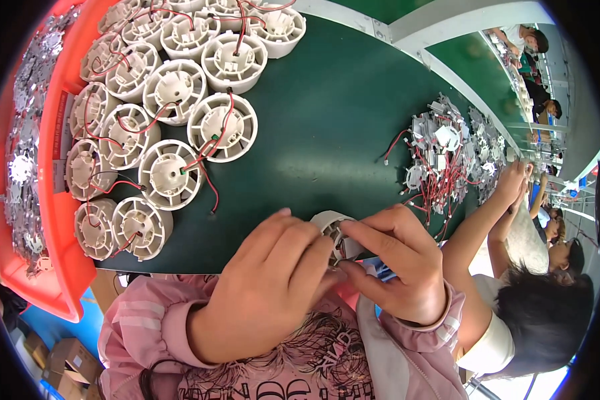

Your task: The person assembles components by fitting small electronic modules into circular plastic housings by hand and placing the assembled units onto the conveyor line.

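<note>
Green factory worktop [313,133], with a white housing [328,219] held near its six-o'clock edge.
Left hand [263,283] curls its fingers around the housing from nine o'clock; right hand [403,267] pinches its rim from three. Contact inside is hidden. Uneven pressure could tilt it or crack a rib; a careless tug at the grey parts pile [443,137], toward two o'clock, could strain its tangled red wires [440,180].

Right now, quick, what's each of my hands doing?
Left hand: closed, holding the round white housing.
Right hand: partly closed at the housing's open face; whether it grips anything can't be told.
</note>
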Tool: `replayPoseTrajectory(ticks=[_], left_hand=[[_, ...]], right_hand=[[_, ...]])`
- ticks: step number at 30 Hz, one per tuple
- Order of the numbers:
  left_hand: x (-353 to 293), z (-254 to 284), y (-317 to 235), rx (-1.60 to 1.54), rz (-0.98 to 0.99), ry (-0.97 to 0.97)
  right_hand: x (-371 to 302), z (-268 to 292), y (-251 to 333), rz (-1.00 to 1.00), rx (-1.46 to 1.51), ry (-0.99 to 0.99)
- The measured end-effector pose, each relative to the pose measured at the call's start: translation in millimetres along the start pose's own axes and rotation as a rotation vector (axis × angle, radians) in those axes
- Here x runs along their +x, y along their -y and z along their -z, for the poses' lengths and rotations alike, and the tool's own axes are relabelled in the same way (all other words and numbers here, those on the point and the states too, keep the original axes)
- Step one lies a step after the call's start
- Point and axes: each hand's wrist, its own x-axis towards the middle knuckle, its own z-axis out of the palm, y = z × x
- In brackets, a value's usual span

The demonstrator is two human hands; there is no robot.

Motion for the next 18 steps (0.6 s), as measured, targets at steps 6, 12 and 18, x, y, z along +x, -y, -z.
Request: replayPoseTrajectory(ticks=[6, 12, 18], left_hand=[[-8, 2, 18, -0.017, -0.071, 0.023], [-4, -3, 20, 0.001, -0.039, -0.049], [6, -3, 23, 0.109, -0.034, 0.022]], right_hand=[[-2, 2, -2, 0.003, 0.045, 0.026], [-2, -1, 0, -0.027, 0.048, 0.009], [-4, -6, -3, -0.028, 0.067, -0.040]])
